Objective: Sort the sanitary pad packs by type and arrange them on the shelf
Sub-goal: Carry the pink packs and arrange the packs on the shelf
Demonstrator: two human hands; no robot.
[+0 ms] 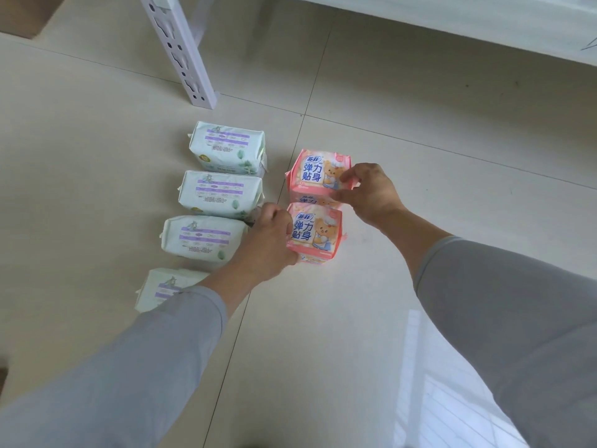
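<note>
Pad packs are already grouped on the floor tiles (pixel 387 140). Fingers of the right hand (pixel 371 194) pinch the far pink pack (pixel 318 171); the left hand (pixel 268 240) curls around the near pink pack (pixel 318 234), which touches the far one. Four green packs (pixel 221 192) lie in a row just beside them. Sorting looks about finished; the shelf (pixel 452 17) holds none that can be seen, so arranging seems still to do.

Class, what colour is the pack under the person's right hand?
Pink, with a bear picture and blue lettering, on the pack; head view shows it.
</note>
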